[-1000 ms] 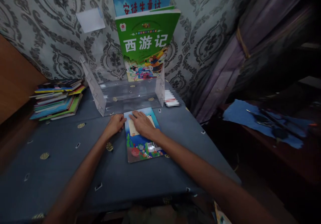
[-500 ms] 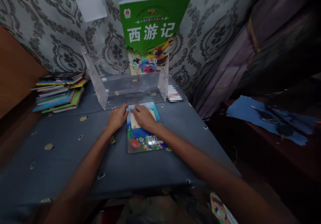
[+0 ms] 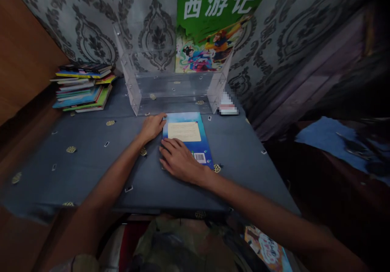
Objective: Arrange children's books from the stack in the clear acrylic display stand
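Note:
A thin blue picture book (image 3: 189, 134) lies flat, back cover up, on the dark blue tablecloth (image 3: 91, 158) just in front of a clear acrylic book stand (image 3: 173, 89). My left hand (image 3: 154, 126) rests at the book's upper left corner with its fingers curled against the edge. My right hand (image 3: 178, 160) lies flat and open on the book's near end, covering its lower left part. A green book (image 3: 215, 24) with white Chinese characters stands upright in the stand against the wall.
A pile of thin colourful books (image 3: 83, 87) sits at the table's back left. Patterned wallpaper is behind the stand. A dark side surface with a blue cloth (image 3: 332, 136) lies to the right. Another picture book (image 3: 268, 251) lies below the table's near edge.
My right hand has slid from the book's far end to its near end, uncovering the cream panel. The camera has moved closer and tilted down. My left hand stays at the corner.

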Tool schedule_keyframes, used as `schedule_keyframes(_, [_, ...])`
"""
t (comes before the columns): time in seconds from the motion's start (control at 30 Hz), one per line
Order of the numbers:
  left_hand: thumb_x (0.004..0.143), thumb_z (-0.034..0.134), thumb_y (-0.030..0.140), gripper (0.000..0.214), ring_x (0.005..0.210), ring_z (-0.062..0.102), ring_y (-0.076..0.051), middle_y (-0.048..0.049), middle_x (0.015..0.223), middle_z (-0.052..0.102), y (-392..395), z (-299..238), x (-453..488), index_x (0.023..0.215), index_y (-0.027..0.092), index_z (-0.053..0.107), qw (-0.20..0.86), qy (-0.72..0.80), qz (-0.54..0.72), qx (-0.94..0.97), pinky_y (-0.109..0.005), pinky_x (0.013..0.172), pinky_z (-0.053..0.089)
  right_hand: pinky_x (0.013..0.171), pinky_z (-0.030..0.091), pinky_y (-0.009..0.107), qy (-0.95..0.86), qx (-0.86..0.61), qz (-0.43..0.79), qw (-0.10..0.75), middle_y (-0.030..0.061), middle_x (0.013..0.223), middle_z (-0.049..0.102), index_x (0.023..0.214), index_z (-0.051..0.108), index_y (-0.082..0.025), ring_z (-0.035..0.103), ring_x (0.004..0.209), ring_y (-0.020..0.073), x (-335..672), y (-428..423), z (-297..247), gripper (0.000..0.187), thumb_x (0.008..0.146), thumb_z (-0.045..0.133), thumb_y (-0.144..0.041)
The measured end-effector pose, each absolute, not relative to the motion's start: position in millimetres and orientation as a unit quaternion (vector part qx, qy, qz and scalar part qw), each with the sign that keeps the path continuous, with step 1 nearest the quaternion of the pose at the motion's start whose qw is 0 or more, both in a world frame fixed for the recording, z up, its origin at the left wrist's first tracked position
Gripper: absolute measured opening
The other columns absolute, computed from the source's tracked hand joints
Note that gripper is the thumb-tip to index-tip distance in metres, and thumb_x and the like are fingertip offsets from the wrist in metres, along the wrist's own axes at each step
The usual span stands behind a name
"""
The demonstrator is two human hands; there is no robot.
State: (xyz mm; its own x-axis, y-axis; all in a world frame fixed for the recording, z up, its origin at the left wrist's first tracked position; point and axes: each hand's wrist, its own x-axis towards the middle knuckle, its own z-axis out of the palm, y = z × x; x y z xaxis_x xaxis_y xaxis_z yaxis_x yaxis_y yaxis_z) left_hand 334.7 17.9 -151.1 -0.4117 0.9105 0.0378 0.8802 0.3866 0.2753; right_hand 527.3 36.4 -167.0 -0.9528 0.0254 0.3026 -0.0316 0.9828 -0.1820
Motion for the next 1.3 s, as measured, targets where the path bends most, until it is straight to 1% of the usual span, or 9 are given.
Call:
schedule_keyframes(0.17, [0.101, 0.043, 0.031, 0.04, 0.107, 0.066, -0.025, -0.0118, 0.114, 0.074, 17, -150, 337, 0.137, 0.019, 0.056, 0.065, 0.833, 0.12, 0.536, -0.034, 0.095, 0.045, 0.116, 0.038, 0.052, -0.986, 0.029, 0.06, 0.151, 0.0217, 0.137, 0.061, 0.123, 0.066, -0.005, 0.049, 0.136, 0.032, 533, 23, -172, 0.032, 0.099, 0.047, -0.013])
schedule_keyframes(0.43, [0.102, 0.04, 0.03, 0.04, 0.109, 0.067, -0.026, -0.013, 0.119, 0.072, 15, -150, 342, 0.137, 0.02, 0.057, 0.043, 0.84, 0.095, 0.533, -0.034, 0.094, 0.046, 0.114, 0.041, 0.052, -0.983, 0.037, 0.072, 0.162, 0.0205, 0.135, 0.063, 0.122, 0.067, -0.008, 0.051, 0.135, 0.0321, 534, 25, -169, 0.031, 0.101, 0.048, -0.019])
schedule_keyframes(0.6, [0.102, 0.039, 0.031, 0.04, 0.105, 0.068, -0.028, -0.0143, 0.115, 0.073, 14, -149, 347, 0.137, 0.02, 0.056, 0.018, 0.844, 0.072, 0.532, -0.036, 0.089, 0.047, 0.112, 0.043, 0.049, -0.979, 0.077, 0.074, 0.176, 0.0165, 0.129, 0.068, 0.121, 0.068, -0.012, 0.055, 0.131, 0.0272, 537, 24, -172, 0.03, 0.102, 0.048, -0.023])
schedule_keyframes(0.67, [0.103, 0.037, 0.031, 0.038, 0.104, 0.067, -0.028, -0.014, 0.115, 0.072, 13, -148, 350, 0.134, 0.02, 0.058, -0.005, 0.842, 0.054, 0.537, -0.037, 0.087, 0.048, 0.112, 0.044, 0.047, -0.977, 0.097, 0.065, 0.176, 0.016, 0.129, 0.068, 0.123, 0.067, -0.011, 0.056, 0.13, 0.0256, 539, 24, -174, 0.03, 0.102, 0.048, -0.021])
schedule_keyframes(0.77, [0.103, 0.036, 0.027, 0.035, 0.11, 0.062, -0.03, -0.0154, 0.115, 0.068, 12, -147, 353, 0.12, 0.017, 0.064, -0.064, 0.822, 0.029, 0.565, -0.039, 0.085, 0.049, 0.113, 0.043, 0.045, -0.979, 0.114, 0.051, 0.161, 0.0156, 0.133, 0.066, 0.126, 0.065, -0.011, 0.055, 0.131, 0.0245, 541, 24, -175, 0.031, 0.101, 0.047, -0.017])
schedule_keyframes(0.9, [0.1, 0.039, 0.021, 0.03, 0.114, 0.058, -0.031, -0.0162, 0.118, 0.065, 13, -151, 355, 0.109, 0.016, 0.067, -0.126, 0.778, 0.037, 0.614, -0.044, 0.093, 0.047, 0.114, 0.042, 0.043, -0.982, 0.112, 0.047, 0.144, 0.0152, 0.136, 0.064, 0.127, 0.064, -0.01, 0.055, 0.132, 0.024, 541, 24, -174, 0.033, 0.102, 0.045, -0.017])
schedule_keyframes(1.03, [0.101, 0.044, 0.029, 0.029, 0.116, 0.059, -0.028, -0.0134, 0.126, 0.064, 16, -161, 357, 0.115, 0.016, 0.066, -0.098, 0.73, 0.093, 0.67, -0.044, 0.102, 0.046, 0.114, 0.041, 0.043, -0.983, 0.11, 0.051, 0.138, 0.0155, 0.136, 0.064, 0.125, 0.065, -0.009, 0.055, 0.132, 0.0235, 540, 24, -174, 0.032, 0.102, 0.045, -0.018])
schedule_keyframes(1.17, [0.102, 0.044, 0.033, 0.033, 0.12, 0.059, -0.026, -0.0126, 0.132, 0.062, 16, -166, 356, 0.122, 0.016, 0.063, -0.062, 0.709, 0.133, 0.69, -0.04, 0.103, 0.048, 0.114, 0.042, 0.043, -0.983, 0.104, 0.067, 0.133, 0.0135, 0.136, 0.065, 0.125, 0.065, -0.011, 0.055, 0.131, 0.0233, 540, 24, -173, 0.032, 0.102, 0.043, -0.018])
schedule_keyframes(1.3, [0.101, 0.043, 0.035, 0.036, 0.124, 0.058, -0.026, -0.0131, 0.136, 0.06, 14, -167, 353, 0.126, 0.016, 0.062, -0.043, 0.706, 0.139, 0.693, -0.042, 0.106, 0.048, 0.117, 0.039, 0.043, -0.978, 0.109, 0.119, 0.13, 0.0148, 0.133, 0.066, 0.121, 0.067, -0.01, 0.055, 0.131, 0.0231, 542, 24, -171, 0.029, 0.1, 0.048, -0.017])
